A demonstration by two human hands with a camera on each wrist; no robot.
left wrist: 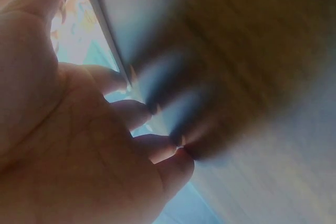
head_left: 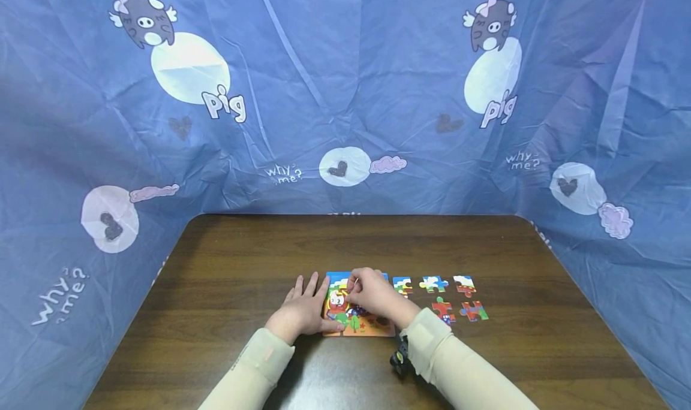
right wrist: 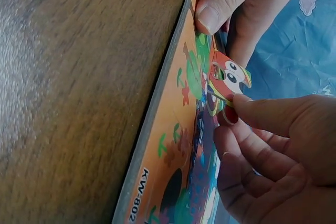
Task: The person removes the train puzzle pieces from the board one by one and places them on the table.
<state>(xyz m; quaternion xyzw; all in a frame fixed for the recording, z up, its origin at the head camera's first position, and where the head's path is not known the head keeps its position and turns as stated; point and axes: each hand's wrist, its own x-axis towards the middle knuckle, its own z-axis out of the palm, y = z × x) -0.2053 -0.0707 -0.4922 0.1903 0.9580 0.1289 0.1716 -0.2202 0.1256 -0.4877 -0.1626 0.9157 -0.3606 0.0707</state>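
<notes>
Sleeves (head_left: pixel 477 371) cut off | right fingers (right wrist: pixel 263 151) pinch puzzle piece (right wrist: pixel 229 79) | board (head_left: pixel 373 328) partly hidden

The person wears pale cream long sleeves: the left sleeve (head_left: pixel 243 377) carries a line of dark marks, too small to read, and its broad cuff (head_left: pixel 272 353) a faint pinkish patch. A small black device (head_left: pixel 400 359) sits beside the right sleeve (head_left: pixel 472 368).

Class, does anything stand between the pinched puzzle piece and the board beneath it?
Nothing visible does: the right hand holds the puzzle piece over the board; the left hand is at its left edge.
</notes>
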